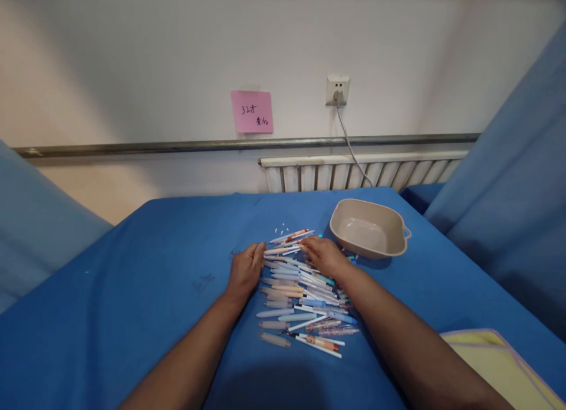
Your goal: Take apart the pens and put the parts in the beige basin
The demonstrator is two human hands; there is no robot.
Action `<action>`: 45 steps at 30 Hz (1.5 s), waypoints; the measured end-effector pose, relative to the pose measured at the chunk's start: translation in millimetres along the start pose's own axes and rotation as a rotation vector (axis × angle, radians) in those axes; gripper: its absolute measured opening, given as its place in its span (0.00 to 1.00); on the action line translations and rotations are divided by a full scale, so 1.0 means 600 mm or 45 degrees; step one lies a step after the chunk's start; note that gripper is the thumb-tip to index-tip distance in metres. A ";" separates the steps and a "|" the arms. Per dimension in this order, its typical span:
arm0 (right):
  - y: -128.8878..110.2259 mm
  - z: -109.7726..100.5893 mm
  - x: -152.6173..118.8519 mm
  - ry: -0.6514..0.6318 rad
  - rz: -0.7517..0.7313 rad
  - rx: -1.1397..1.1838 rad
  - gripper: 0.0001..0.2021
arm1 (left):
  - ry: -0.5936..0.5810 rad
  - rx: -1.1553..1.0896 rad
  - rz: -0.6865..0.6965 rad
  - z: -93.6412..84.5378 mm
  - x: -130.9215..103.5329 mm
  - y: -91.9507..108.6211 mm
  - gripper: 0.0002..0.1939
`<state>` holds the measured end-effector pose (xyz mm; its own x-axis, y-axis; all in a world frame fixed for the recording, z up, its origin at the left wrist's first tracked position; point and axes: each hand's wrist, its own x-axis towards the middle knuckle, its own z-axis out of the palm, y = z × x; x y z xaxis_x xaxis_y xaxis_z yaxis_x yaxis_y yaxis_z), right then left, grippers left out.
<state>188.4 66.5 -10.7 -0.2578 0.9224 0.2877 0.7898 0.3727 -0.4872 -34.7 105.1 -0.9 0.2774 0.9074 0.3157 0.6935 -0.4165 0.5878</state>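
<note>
A row of many pens (285, 275) lies side by side on the blue cover, with white, pale blue, grey, peach and clear patterned barrels. My left hand (247, 269) is at the left ends of the upper pens, fingers closed at the end of a peach pen (279, 251). Over the right ends curls my right hand (326, 256), its thumb and fingers closed at the same pen's white end. Its palm hides some pens beneath. Nearest me, a grey pen (275, 339) and a brown-and-white patterned pen (322, 343) lie at the row's bottom.
A beige plastic basin (371, 224) stands behind my right hand. Small white bits (283, 228) lie above the pens. A folded yellow cloth (490, 363) is at lower right. Blue curtains (508, 180) hang on both sides; a metal rail (190, 146) runs along the wall.
</note>
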 end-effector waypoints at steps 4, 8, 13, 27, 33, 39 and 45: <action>0.003 -0.005 -0.001 -0.004 0.113 -0.097 0.12 | 0.034 0.038 -0.031 0.000 0.005 -0.005 0.22; 0.010 -0.001 -0.004 -0.059 0.264 -0.220 0.09 | 0.071 0.080 -0.073 0.002 0.006 -0.009 0.17; 0.017 0.000 -0.006 -0.061 0.332 -0.295 0.15 | 0.133 0.107 -0.099 -0.001 0.007 -0.014 0.17; -0.003 0.018 -0.001 -0.079 0.212 -0.281 0.10 | 0.144 0.116 -0.111 0.002 0.013 -0.026 0.17; -0.011 0.011 -0.001 -0.070 0.229 -0.330 0.11 | 0.013 0.074 0.039 0.027 0.013 -0.027 0.14; -0.013 0.014 0.033 -0.109 0.285 -0.409 0.13 | 0.002 0.085 0.141 0.032 0.009 -0.034 0.14; -0.006 0.024 0.063 -0.177 0.287 -0.423 0.12 | 0.063 0.072 0.163 0.024 0.008 -0.043 0.13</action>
<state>167.8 101.1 -9.8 -0.1129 0.9904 0.0797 0.9655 0.1283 -0.2265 -42.0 120.8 -25.3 0.3337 0.8427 0.4226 0.6912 -0.5235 0.4982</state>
